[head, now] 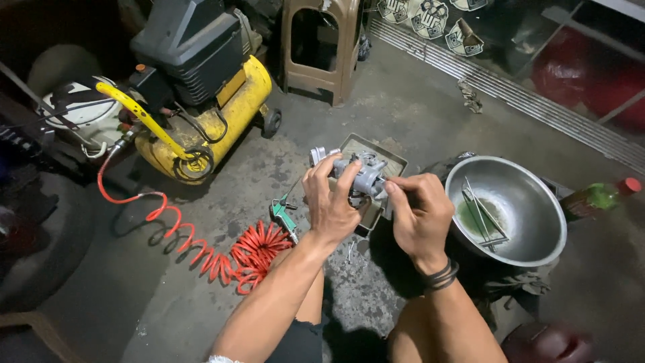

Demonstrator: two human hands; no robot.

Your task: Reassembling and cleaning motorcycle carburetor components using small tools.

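Both hands up over the floor: left hand (330, 202) clamps the grey metal carburettor (359, 176) from behind, right hand (420, 215) pinches its near side. Best to keep it level, I'd say, with fingers clear of the small fittings. Just right of the grip sits the steel bowl (531, 242); beyond it a metal tray (393, 158); left, the red coiled hose (248, 252) crowds in.

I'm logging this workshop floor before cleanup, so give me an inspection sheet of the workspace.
Surface: stained grey concrete floor.
Job's things: grey metal carburettor-like part, held above a shallow metal tray.
Clutter: steel bowl holding thin metal rods; green bottle.
Fingers: left hand and right hand both grip the part.
Cables: red coiled air hose with green-handled air gun.
Surroundings: yellow air compressor; brown plastic stool.
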